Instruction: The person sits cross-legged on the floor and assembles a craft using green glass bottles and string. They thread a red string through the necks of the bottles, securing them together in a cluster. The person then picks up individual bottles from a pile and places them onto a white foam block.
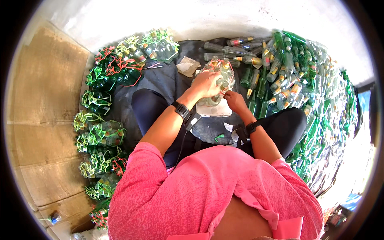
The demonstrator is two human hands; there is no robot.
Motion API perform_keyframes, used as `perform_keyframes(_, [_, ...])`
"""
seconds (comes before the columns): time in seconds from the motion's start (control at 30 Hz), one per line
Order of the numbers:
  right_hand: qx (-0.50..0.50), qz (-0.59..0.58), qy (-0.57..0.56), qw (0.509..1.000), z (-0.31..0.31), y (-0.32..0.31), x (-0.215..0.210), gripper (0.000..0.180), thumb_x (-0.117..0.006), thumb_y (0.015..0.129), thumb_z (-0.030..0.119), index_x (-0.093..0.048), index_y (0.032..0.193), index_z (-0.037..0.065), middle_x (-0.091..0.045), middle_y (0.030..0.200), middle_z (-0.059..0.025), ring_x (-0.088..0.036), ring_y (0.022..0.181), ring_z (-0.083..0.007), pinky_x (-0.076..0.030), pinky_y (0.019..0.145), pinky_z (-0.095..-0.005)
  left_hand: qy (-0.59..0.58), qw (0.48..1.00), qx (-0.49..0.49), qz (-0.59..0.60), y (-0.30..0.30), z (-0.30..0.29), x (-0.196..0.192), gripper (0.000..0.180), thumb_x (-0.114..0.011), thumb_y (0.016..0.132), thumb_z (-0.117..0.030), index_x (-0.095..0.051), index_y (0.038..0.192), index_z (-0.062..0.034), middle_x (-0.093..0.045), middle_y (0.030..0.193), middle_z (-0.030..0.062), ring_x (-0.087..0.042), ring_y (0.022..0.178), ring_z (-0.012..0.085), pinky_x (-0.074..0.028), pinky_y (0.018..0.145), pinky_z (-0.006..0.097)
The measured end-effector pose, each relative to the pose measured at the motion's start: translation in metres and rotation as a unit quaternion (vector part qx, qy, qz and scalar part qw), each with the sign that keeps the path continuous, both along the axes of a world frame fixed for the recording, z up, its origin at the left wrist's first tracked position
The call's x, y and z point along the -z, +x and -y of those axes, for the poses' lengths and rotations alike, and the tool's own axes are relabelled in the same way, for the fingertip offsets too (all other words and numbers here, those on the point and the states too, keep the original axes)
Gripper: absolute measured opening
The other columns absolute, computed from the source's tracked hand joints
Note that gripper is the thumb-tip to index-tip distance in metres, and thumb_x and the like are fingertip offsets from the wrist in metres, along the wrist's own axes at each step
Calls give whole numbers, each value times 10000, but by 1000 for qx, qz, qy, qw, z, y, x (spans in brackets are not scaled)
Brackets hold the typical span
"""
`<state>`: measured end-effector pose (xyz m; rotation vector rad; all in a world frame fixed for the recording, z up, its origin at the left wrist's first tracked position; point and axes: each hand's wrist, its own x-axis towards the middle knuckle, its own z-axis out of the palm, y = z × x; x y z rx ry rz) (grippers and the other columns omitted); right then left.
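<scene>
Between my legs, a cluster of clear glass bottles [226,76] stands upright on a white board [214,111]. Red plastic string [232,67] runs around their necks. My left hand [206,85] reaches over the near left of the cluster, its fingers curled on a bottle among the necks; the fingertips are partly hidden. At the cluster's near right edge, my right hand [235,101] is closed in a pinch beside the string. What sits between those fingertips is too small to make out clearly, but the string leads to them.
Tied bundles of bottles with green, yellow and red string [106,134] line the left side and far left. A large heap of loose green and clear bottles [286,76] rises at the right. Cardboard [48,132] covers the left wall; a brown paper scrap [188,66] lies beyond my left hand.
</scene>
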<state>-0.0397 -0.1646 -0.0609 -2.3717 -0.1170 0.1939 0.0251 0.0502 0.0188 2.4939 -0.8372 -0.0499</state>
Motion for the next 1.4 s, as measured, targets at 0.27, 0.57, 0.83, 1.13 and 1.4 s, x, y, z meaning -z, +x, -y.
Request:
perform_keyframes(0.27, [39, -27, 83, 995, 13, 5, -39, 302, -639, 919, 252, -784, 1038, 14, -762, 956, -182, -721, 895, -293, -534, 805, -388, 27, 990, -1, -136, -10, 3, 1, 881, -761, 736, -304, -488, 1516, 0, -511, 1545, 218, -521, 1412, 356, -455, 1157, 415])
perform_keyframes(0.57, [43, -48, 113, 992, 9, 3, -53, 318, -654, 924, 267, -776, 1034, -6, -738, 890, -162, -672, 815, -246, -513, 754, -385, 6, 998, 12, -64, 3, -1, 19, 374, -668, 943, -185, -678, 1282, -27, -696, 1265, 195, -630, 1238, 375, -522, 1039, 466])
perform_keyframes(0.83, [55, -71, 145, 985, 4, -2, -53, 320, -662, 922, 281, -776, 1019, -2, -707, 832, -153, -636, 769, -233, -499, 713, -396, 83, 988, 13, 132, 3, -7, 0, 238, -754, 887, -231, -774, 1076, -87, -777, 1072, 82, -676, 1120, 300, -545, 922, 454])
perform_keyframes(1.13, [53, -106, 167, 979, 13, -2, -44, 306, -681, 925, 277, -769, 986, -9, -675, 773, -104, -592, 728, -184, -476, 675, -377, 27, 995, -1, 99, 3, -8, 4, 217, -751, 875, -231, -808, 1044, -106, -762, 1061, 122, -694, 1059, 315, -556, 927, 448])
perform_keyframes(1.4, [42, -112, 192, 974, 20, 1, -35, 292, -690, 929, 258, -764, 972, -21, -646, 757, -31, -561, 738, -139, -459, 671, -351, 9, 995, -8, 95, 3, -11, 5, 226, -758, 870, -244, -812, 1054, -124, -744, 1090, 150, -710, 1023, 340, -568, 916, 443])
